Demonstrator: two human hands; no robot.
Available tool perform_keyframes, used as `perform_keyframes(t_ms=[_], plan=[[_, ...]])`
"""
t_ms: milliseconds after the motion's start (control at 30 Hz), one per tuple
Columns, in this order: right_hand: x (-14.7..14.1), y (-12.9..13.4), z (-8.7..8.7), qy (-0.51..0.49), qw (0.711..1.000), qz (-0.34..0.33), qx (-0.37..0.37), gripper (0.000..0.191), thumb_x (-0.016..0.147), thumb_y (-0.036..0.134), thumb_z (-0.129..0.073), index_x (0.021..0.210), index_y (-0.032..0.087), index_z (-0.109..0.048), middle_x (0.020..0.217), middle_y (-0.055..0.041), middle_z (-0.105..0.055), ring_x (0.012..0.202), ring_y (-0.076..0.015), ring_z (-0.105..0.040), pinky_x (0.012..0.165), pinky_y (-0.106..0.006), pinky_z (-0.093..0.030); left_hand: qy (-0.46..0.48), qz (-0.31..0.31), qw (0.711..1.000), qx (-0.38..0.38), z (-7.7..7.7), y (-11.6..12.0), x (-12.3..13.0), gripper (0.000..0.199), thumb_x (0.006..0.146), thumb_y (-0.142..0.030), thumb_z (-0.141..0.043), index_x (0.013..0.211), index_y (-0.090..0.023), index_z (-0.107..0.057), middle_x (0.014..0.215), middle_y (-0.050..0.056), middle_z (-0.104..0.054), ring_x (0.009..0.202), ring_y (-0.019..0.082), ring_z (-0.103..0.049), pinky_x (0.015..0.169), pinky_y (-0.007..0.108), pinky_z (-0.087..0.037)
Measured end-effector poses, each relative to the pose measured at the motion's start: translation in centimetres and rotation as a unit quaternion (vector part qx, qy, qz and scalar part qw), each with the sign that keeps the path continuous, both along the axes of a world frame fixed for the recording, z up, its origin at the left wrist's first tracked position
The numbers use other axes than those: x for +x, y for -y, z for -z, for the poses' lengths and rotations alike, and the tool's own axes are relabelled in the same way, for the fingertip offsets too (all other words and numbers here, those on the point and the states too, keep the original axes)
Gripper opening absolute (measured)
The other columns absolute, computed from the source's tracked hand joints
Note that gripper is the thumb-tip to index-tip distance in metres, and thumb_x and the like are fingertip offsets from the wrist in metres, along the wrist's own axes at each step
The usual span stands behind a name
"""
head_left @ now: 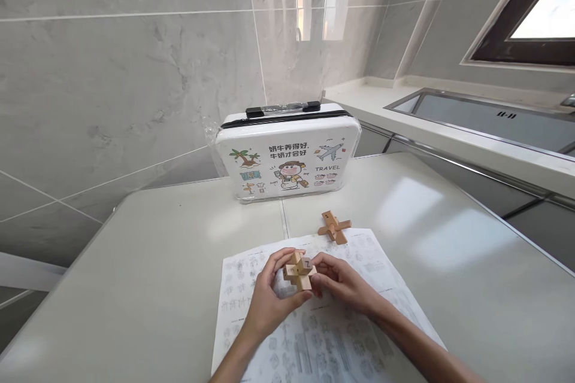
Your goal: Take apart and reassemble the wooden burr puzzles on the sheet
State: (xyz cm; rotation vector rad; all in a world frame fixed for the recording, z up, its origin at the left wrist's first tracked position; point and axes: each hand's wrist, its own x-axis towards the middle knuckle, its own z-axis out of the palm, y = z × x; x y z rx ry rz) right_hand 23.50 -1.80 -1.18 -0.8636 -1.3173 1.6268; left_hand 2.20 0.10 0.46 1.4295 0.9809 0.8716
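Between my two hands is a pale wooden burr puzzle [298, 273], its blocks crossing one another, with a dark mark like a 2 or Z on one block end. My left hand [269, 299] grips it from the left, thumb below and fingers behind. From the right, my right hand [340, 281] pinches its side with thumb and fingers. Beneath the hands lies a printed sheet [323, 335] with rows of small diagrams. A second, darker wooden puzzle [334, 227] of crossed pieces, marked with a 2, rests at the sheet's far edge.
A white case [287, 158] with cartoon prints and a black handle, wrapped in clear plastic, stands at the table's back against the tiled wall. The pale table [171, 275] has a seam in the middle. To the right are a counter and a sink [485, 119].
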Motion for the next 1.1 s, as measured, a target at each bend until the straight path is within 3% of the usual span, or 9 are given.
perform_keyframes(t_ms=[100, 200, 400, 567, 733, 900, 1100], plan=[[-0.2, 0.1, -0.1, 0.041, 0.999, -0.005, 0.014, 0.044, 0.104, 0.064, -0.054, 0.094, 0.022, -0.057, 0.074, -0.0005, -0.063, 0.066, -0.0173, -0.058, 0.068, -0.032, -0.048, -0.005, -0.003, 1.000, 0.011, 0.0, 0.0, 0.0, 0.079, 0.071, -0.048, -0.094, 0.137, -0.025, -0.057, 0.144, 0.016, -0.065, 0.137, 0.035, -0.060, 0.117, 0.049, -0.047], [-0.3, 0.2, -0.2, 0.024, 0.999, -0.037, -0.022, 0.053, 0.103, 0.071, -0.046, 0.084, 0.022, -0.053, 0.074, 0.0001, -0.058, 0.062, -0.0156, -0.054, 0.063, -0.030, -0.046, -0.007, 0.014, 1.000, 0.019, 0.0, 0.1, -0.1, 0.076, 0.074, -0.041, -0.094, 0.138, -0.027, -0.056, 0.146, 0.014, -0.064, 0.136, 0.034, -0.060, 0.114, 0.047, -0.050], [-0.3, 0.2, -0.2, -0.032, 0.995, -0.056, -0.081, 0.053, 0.103, 0.070, -0.050, 0.081, 0.022, -0.050, 0.072, 0.0022, -0.051, 0.059, -0.0139, -0.052, 0.059, -0.028, -0.043, -0.029, 0.038, 0.998, 0.047, -0.4, 0.3, -0.4, 0.077, 0.078, -0.037, -0.091, 0.145, -0.030, -0.054, 0.150, 0.013, -0.060, 0.141, 0.034, -0.055, 0.118, 0.050, -0.046], [-0.3, 0.2, -0.2, 0.018, 0.999, -0.007, -0.030, 0.051, 0.104, 0.069, -0.048, 0.085, 0.022, -0.052, 0.074, 0.0020, -0.054, 0.061, -0.0145, -0.053, 0.062, -0.029, -0.045, -0.058, 0.015, 0.997, 0.044, -0.3, 0.3, -0.2, 0.082, 0.080, -0.054, -0.086, 0.151, -0.031, -0.051, 0.159, 0.014, -0.051, 0.145, 0.037, -0.050, 0.117, 0.051, -0.047], [-0.6, 0.3, 0.7, 0.073, 0.996, 0.052, 0.029, 0.046, 0.107, 0.065, -0.044, 0.095, 0.022, -0.058, 0.070, 0.0014, -0.057, 0.062, -0.0170, -0.054, 0.063, -0.031, -0.044, -0.077, -0.026, 0.996, 0.043, 0.3, 0.0, -0.1, 0.088, 0.079, -0.068, -0.080, 0.149, -0.025, -0.049, 0.138, 0.017, -0.067, 0.130, 0.037, -0.063, 0.115, 0.055, -0.045], [-0.8, 0.6, 1.0, 0.127, 0.985, 0.076, 0.093, 0.040, 0.110, 0.056, -0.043, 0.099, 0.022, -0.061, 0.070, 0.0008, -0.058, 0.063, -0.0172, -0.052, 0.064, -0.030, -0.041, -0.098, -0.006, 0.995, 0.033, -0.2, 0.1, 0.2, 0.084, 0.082, -0.064, -0.078, 0.148, -0.026, -0.043, 0.120, 0.012, -0.077, 0.111, 0.033, -0.072, 0.112, 0.054, -0.045], [-0.5, 0.5, 0.6, 0.160, 0.977, 0.071, 0.121, 0.037, 0.112, 0.051, -0.042, 0.097, 0.023, -0.061, 0.073, -0.0001, -0.058, 0.066, -0.0178, -0.052, 0.065, -0.030, -0.040, -0.095, -0.015, 0.994, 0.046, -0.6, 0.1, 0.2, 0.072, 0.086, -0.053, -0.078, 0.144, -0.027, -0.045, 0.125, 0.011, -0.075, 0.118, 0.032, -0.070, 0.111, 0.051, -0.046]])
